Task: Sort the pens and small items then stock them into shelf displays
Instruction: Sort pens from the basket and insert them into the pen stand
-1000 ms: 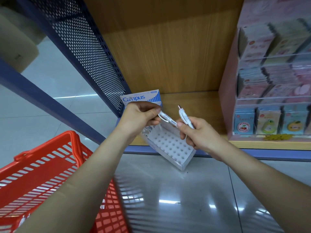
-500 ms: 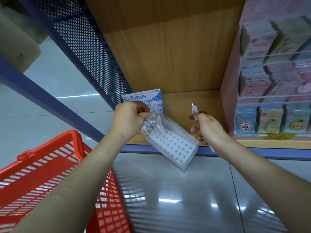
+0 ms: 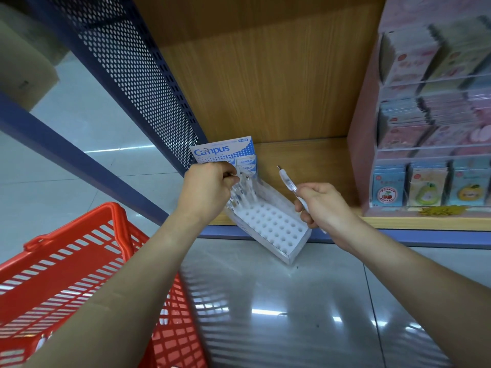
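"Where was the left hand (image 3: 210,185)?"

"Reached forward, wrist bent down, fingers curled. It pinched the top of a standing pen (image 3: 237,191) in the back-left rows of the holed display tray (image 3: 273,227), just below the tray's Campus card (image 3: 223,151)."

"And the right hand (image 3: 321,205)?"

"Beside the tray's right edge, fingers wrapped round a clear pen (image 3: 288,183) whose tip pointed up towards the wooden shelf (image 3: 305,160)."

"The tray itself?"

"Tilted on the shelf's front lip, one corner overhanging the floor. A red basket (image 3: 79,251) stood lower left."
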